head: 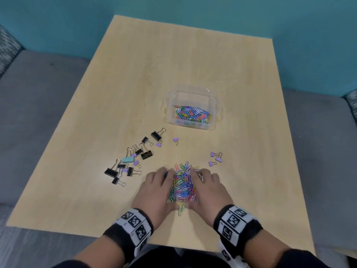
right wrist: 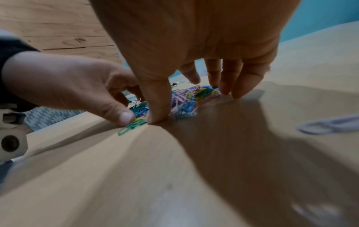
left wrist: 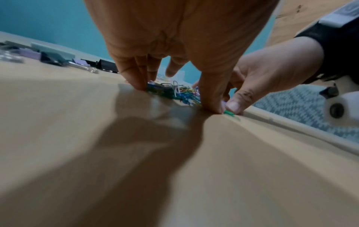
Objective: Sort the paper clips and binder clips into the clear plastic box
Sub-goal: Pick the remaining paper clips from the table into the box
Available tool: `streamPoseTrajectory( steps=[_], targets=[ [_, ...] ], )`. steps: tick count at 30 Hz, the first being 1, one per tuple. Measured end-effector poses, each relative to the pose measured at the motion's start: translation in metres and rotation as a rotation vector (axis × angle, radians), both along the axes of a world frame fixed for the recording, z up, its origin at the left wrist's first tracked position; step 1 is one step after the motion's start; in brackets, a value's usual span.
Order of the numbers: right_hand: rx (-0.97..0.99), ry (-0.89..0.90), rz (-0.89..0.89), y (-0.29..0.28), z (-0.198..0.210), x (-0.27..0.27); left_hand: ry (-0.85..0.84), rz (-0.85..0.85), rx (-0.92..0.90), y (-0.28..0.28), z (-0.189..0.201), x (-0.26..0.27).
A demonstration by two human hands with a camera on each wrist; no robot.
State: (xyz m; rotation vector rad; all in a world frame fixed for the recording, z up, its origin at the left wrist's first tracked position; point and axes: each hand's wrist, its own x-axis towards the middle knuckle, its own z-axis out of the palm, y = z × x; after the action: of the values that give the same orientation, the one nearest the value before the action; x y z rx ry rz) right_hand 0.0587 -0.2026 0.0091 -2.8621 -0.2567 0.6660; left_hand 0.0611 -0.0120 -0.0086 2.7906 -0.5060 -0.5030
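A heap of coloured paper clips (head: 183,184) lies near the table's front edge. My left hand (head: 164,187) and right hand (head: 201,187) flank it. Their straight fingers and thumbs press on the table at the heap's sides. In the left wrist view the heap (left wrist: 174,92) sits between my fingers (left wrist: 136,76) and thumb. A green clip (right wrist: 132,126) pokes out where the two thumbs meet. The clear plastic box (head: 190,93) stands farther back and holds several paper clips (head: 193,115). Black, teal and purple binder clips (head: 135,157) lie scattered to the left.
Small purple binder clips (head: 216,157) lie right of the heap, and another one (head: 175,140) lies in front of the box. A pale loose paper clip (right wrist: 328,125) lies right of my right hand. The wooden table (head: 173,64) stands over a grey sofa seat (head: 38,93).
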Motion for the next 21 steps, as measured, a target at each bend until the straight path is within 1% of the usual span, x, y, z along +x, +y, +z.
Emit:
streamPoseTrajectory(
  steps=[3, 6, 7, 10, 14, 17, 21],
  targets=[
    [0.048, -0.021, -0.024, 0.004, 0.004, 0.008, 0.015, 0.052, -0.057, -0.004, 0.005, 0.011],
    [0.078, 0.047, -0.14, -0.01, 0.01, 0.0, 0.078, 0.115, -0.079, 0.004, 0.008, 0.011],
    [0.065, 0.074, -0.15, -0.013, 0.011, -0.004, 0.09, 0.127, -0.069, 0.006, 0.009, 0.011],
    [0.068, 0.063, -0.1, -0.007, 0.007, -0.006, 0.102, 0.114, -0.059, 0.001, 0.009, 0.016],
    [0.108, 0.011, -0.056, 0.008, 0.001, 0.016, 0.095, 0.07, -0.064, -0.013, 0.008, 0.032],
    [0.098, -0.016, 0.009, 0.009, -0.002, 0.024, 0.073, 0.057, -0.068, -0.016, 0.005, 0.039],
    [0.124, -0.035, 0.04, 0.005, -0.006, 0.029, 0.034, 0.035, -0.062, -0.015, 0.004, 0.043]
  ],
)
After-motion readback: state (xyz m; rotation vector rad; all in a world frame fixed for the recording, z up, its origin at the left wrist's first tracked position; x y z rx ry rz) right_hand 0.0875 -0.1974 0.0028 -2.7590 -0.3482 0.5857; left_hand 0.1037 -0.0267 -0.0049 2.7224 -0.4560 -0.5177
